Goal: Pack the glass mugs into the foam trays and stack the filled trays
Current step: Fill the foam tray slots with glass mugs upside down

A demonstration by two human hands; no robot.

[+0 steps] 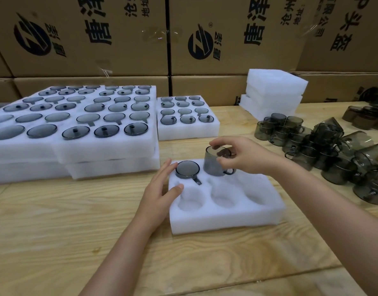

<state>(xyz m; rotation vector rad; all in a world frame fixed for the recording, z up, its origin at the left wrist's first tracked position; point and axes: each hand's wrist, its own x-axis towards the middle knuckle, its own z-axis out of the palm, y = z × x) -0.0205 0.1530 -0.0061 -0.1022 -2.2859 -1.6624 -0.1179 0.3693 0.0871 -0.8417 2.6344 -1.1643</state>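
A white foam tray (224, 218) lies on the wooden table in front of me. One smoky glass mug (187, 169) sits sunk in its far-left pocket, handle toward me. My right hand (243, 154) pinches the rim of a second glass mug (215, 164), which stands upright over the far-middle pocket with its handle to the right. My left hand (162, 189) rests on the tray's left edge with straight fingers, next to the seated mug. The near pockets hold nothing.
Filled foam trays (77, 146) are stacked at the left, with another filled tray (188, 129) behind. Blank foam trays (273, 90) are piled at the back right. Several loose glass mugs (333, 154) crowd the right side. Cardboard boxes (119, 39) wall the back.
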